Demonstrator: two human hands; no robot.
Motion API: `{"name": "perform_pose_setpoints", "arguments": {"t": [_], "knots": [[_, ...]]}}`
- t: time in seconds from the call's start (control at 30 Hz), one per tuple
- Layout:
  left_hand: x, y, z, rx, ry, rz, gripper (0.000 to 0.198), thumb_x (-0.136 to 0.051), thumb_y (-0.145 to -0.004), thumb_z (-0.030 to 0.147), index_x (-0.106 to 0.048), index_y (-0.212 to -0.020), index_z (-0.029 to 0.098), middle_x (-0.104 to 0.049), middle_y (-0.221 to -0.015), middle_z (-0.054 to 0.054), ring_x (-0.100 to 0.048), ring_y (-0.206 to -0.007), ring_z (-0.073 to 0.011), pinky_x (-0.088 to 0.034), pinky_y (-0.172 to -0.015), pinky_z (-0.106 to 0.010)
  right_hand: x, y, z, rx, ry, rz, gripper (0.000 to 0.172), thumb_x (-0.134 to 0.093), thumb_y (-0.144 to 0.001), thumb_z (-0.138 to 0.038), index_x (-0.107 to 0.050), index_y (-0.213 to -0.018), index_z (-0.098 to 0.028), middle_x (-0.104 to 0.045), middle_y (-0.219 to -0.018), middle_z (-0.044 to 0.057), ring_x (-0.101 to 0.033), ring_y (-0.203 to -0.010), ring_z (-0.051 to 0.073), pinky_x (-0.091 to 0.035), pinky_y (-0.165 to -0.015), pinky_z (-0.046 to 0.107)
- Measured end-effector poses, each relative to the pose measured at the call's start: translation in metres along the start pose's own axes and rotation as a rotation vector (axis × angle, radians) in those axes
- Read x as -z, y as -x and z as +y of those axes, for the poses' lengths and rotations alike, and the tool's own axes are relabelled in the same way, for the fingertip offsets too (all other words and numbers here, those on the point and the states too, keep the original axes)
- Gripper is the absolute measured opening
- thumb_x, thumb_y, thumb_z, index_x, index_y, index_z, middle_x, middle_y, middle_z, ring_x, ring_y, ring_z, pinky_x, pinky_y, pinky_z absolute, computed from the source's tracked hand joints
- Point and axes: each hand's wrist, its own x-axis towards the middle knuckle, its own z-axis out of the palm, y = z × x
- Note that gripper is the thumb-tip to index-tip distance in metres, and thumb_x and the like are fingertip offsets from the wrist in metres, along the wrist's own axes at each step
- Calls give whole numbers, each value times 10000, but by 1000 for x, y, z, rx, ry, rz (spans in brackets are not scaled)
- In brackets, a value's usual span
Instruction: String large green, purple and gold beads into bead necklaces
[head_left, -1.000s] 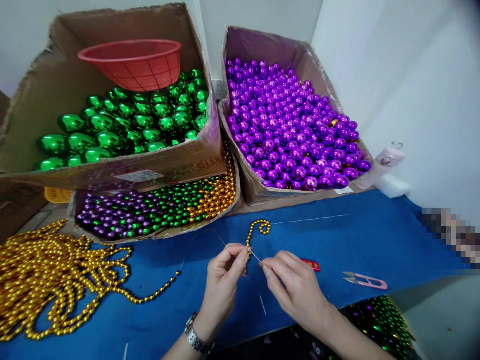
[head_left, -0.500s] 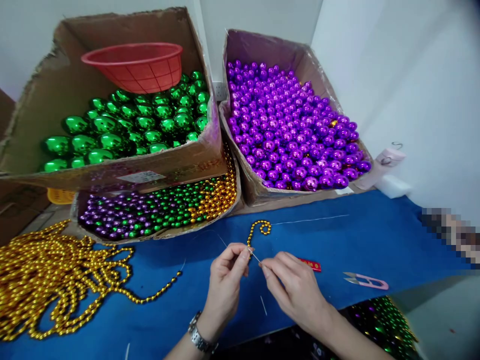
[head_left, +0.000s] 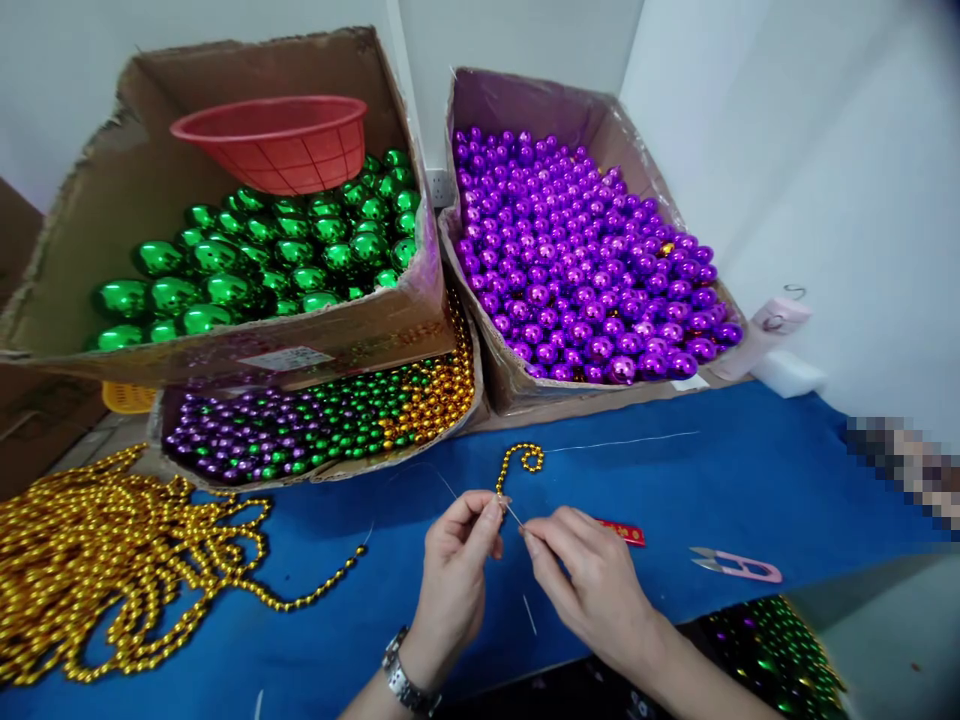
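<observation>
My left hand (head_left: 463,555) pinches the near end of a short gold bead strand (head_left: 517,452), whose far end curls on the blue cloth. From that curl a white thread (head_left: 622,441) runs off to the right. Between my two hands stretches a short length of thin thread (head_left: 516,516). My right hand (head_left: 589,575) holds its lower end between thumb and forefinger. Behind my right hand lies a red strip (head_left: 626,532), partly covered. Pink thread snips (head_left: 739,565) rest farther right. A metal watch (head_left: 405,672) is on my left wrist.
A pile of gold bead strands (head_left: 135,570) spreads at the left. Behind stand a cardboard box (head_left: 375,335) of green balls with a red basket (head_left: 289,150), a box (head_left: 517,395) of purple balls, and a low box (head_left: 337,478) of mixed beads. Someone's pixelated part (head_left: 904,475) shows at right.
The whole view has shifted slightly. Both hands keep the same pinch, with the bead strand and thread in nearly the same place.
</observation>
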Motion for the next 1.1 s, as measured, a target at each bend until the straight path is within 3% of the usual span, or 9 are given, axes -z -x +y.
{"name": "perform_pose_setpoints", "arguments": {"t": [0.5,0.87,1.1], "knots": [[-5,3,-1,16,72,7,216,-702,-757,339,-662,-825,138,-585,-754,-5,-435,-546,-55,-378,-521,-191,-6,2,-4,-12,-17,-3,180,-427,-938,-169,-603,-924,-205,-607,-794,32,-566,-732,164,-423,-701,280],[-1,2,-3,90,142,-53,192,-703,-766,312,-681,-830,132,-588,-771,-11,-435,-568,-55,-377,-519,-186,-1,0,-6,-40,-58,-74,189,-414,-948,-178,-568,-842,-207,-597,-782,24,-562,-737,159,-413,-714,272],[3,0,0,85,95,-122,196,-673,-791,317,-669,-836,127,-537,-668,9,-398,-528,-51,-349,-514,-195,3,0,-5,-32,-33,-113,204,-404,-949,-183,-602,-913,-213,-600,-785,24,-565,-743,163,-393,-711,277]]}}
